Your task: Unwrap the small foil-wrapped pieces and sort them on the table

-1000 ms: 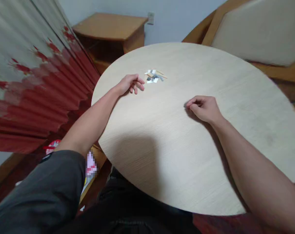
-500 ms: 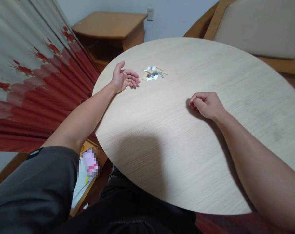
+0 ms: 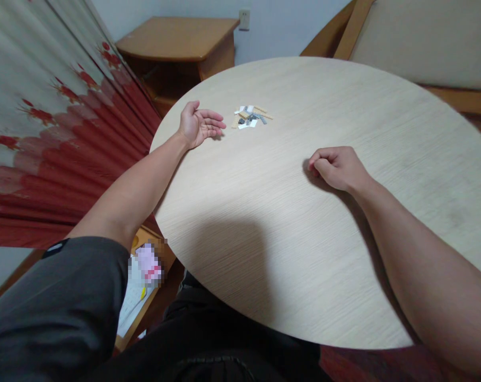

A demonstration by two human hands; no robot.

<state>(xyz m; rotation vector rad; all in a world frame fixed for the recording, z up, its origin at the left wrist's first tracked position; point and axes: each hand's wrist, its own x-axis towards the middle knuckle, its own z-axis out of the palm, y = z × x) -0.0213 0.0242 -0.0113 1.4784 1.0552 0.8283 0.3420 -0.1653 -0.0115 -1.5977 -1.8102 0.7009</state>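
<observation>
On the far left part of the round table lies a small heap of flat tan, white and grey pieces that look like building-block plates. Just left of the heap, my left hand rests on its edge with the palm turned toward the pieces, fingers stretched out, holding nothing. Its fingertips stop short of the heap. My right hand is closed in a fist on the table, to the right of and nearer than the pieces. Nothing shows sticking out of it; its inner side is hidden.
A wooden cabinet stands behind the table by the wall. The red and white curtain hangs at left. At far right is a wooden chair with a pale cushion. Papers and a blurred pink item lie lower left.
The fingers of my left hand have straightened a little, and the hand sits slightly farther from the heap. My right fist keeps its shape. The view has shifted slightly.
</observation>
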